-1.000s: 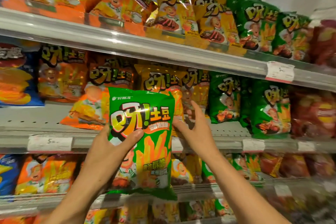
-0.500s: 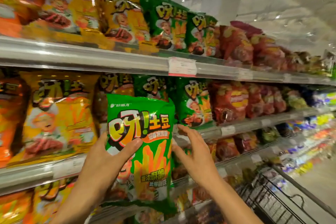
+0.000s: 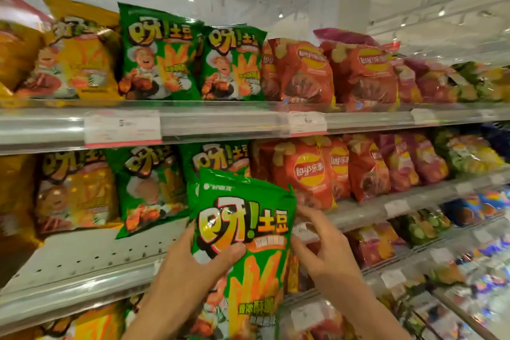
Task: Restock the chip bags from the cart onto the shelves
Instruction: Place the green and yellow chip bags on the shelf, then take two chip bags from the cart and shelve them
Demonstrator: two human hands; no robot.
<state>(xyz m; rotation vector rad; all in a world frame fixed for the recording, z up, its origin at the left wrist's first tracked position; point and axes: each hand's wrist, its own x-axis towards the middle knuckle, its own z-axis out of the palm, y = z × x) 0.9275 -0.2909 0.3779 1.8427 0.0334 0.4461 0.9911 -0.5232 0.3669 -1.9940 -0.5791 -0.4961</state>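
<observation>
The shelving fills almost the whole frame in front of you: the upper shelf (image 3: 220, 121) runs as a silver band across the middle height, and the middle shelf (image 3: 91, 262) slopes from the lower left up toward the right edge. On the upper shelf, two green bags (image 3: 190, 55) stand upright just left of centre, with yellow bags (image 3: 80, 58) to their left and red chip bags (image 3: 303, 71) to their right. Under it, on the middle shelf, more green bags (image 3: 149, 187) stand behind a bare stretch of perforated shelf floor, and red bags (image 3: 311, 174) line up to the right of them. The green chip bag (image 3: 245, 243) you are restocking is upright at lower centre, in front of the middle shelf's edge and not yet on it. Your left hand (image 3: 190, 276) grips its left edge, thumb pressed across the front below the big lettering and the other fingers hidden behind the bag. Your right hand (image 3: 328, 251) is at the bag's right edge with its fingers loosely curled and spread; you cannot tell whether they actually pinch the bag. A white price tag (image 3: 122, 128) sits on the upper shelf's rail at left of centre, its print blurred.
</observation>
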